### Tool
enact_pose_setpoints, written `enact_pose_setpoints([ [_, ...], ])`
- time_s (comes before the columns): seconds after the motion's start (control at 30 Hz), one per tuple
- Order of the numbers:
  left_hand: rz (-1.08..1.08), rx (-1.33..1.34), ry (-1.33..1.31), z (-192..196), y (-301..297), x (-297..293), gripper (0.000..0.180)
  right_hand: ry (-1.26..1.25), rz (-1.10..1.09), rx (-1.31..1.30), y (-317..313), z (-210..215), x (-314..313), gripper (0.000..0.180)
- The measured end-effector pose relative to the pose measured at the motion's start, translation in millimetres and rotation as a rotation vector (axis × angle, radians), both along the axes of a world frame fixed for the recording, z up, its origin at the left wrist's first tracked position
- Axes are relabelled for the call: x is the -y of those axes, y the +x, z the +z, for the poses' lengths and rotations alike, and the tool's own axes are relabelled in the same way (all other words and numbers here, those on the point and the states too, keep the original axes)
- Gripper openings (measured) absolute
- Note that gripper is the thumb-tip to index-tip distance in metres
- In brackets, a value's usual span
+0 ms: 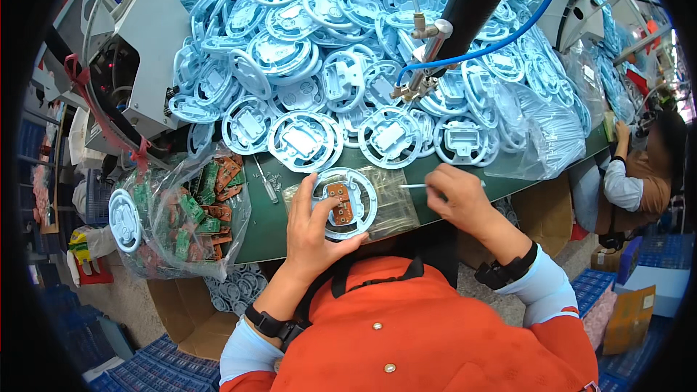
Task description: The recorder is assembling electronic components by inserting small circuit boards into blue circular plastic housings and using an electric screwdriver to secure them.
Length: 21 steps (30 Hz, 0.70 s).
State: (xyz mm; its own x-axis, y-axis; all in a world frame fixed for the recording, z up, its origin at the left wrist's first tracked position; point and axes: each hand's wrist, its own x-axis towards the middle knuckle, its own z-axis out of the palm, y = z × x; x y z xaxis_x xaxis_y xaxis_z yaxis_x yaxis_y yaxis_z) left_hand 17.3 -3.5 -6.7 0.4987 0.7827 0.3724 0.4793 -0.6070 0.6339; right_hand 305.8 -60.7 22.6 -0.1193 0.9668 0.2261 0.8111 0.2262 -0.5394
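Your left hand, at the centre of the frame, is curled around the near rim of one pale blue round plastic housing, thumb on top, holding it flat on the green table. One small brown circuit board sits in its middle. Your right hand, just right of centre, is closed in a pinch on one thin white stick-like tool pointing left toward the housing.

The housing looks light, stiff and thin-ribbed, probably brittle if flexed; hold it by the outer rim, away from the board.

Above, across the upper frame, lies a pile of matching blue housings, far too many to count. At lower left, one clear bag of circuit boards holds dozens, green and brown.
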Motion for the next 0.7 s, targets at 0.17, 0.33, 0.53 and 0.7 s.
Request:
enact_pose_setpoints([
  [0.17,0.007,0.002,0.003,1,-2,0,0.068,-0.054,0.115,-0.125,-26,-8,-16,0.011],
  [0.33,-0.005,-0.013,-0.002,1,-2,-1,0.069,-0.144,0.136,-0.243,-35,-11,-22,0.011],
  [0.53,-0.008,-0.079,0.007,4,0,-2,0.070,-0.046,0.166,-0.119,-36,-12,-22,0.012],
  [0.7,-0.020,-0.094,0.001,7,0,-2,0.071,0.032,0.176,-0.082,-36,-17,-21,0.013],
])
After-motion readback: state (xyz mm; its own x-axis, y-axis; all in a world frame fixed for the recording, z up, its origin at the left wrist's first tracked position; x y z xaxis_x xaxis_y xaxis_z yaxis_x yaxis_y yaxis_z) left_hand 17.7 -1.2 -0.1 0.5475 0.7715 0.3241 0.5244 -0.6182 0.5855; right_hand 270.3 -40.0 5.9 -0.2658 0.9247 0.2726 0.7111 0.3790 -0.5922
